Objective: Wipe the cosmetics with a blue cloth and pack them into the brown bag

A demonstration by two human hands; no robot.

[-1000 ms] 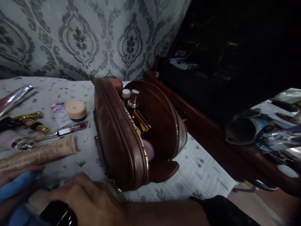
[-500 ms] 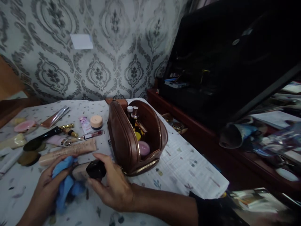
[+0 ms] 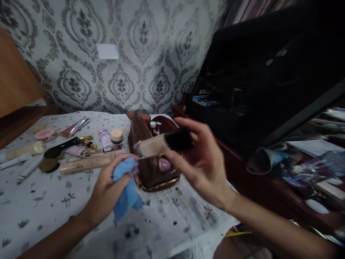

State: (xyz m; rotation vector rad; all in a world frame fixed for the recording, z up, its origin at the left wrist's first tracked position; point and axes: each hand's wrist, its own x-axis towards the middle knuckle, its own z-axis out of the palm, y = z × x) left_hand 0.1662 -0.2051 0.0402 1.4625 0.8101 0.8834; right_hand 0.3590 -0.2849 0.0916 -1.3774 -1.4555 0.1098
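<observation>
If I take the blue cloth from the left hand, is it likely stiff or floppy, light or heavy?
The blue cloth is probably floppy: it bunches in the left hand, its lower part hanging loose. It looks thin, so likely light. Having no firm shape, it should not roll.

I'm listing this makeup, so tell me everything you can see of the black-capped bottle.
The bottle has a pale beige body, glass or plastic by its look, with a black cap on. Blur hides any lettering. It is held nearly level above the tablecloth, cap end slightly higher and toward picture right, in front of the brown bag. The right hand holds it at the cap. Its base is near the blue cloth; contact is unclear.
</observation>
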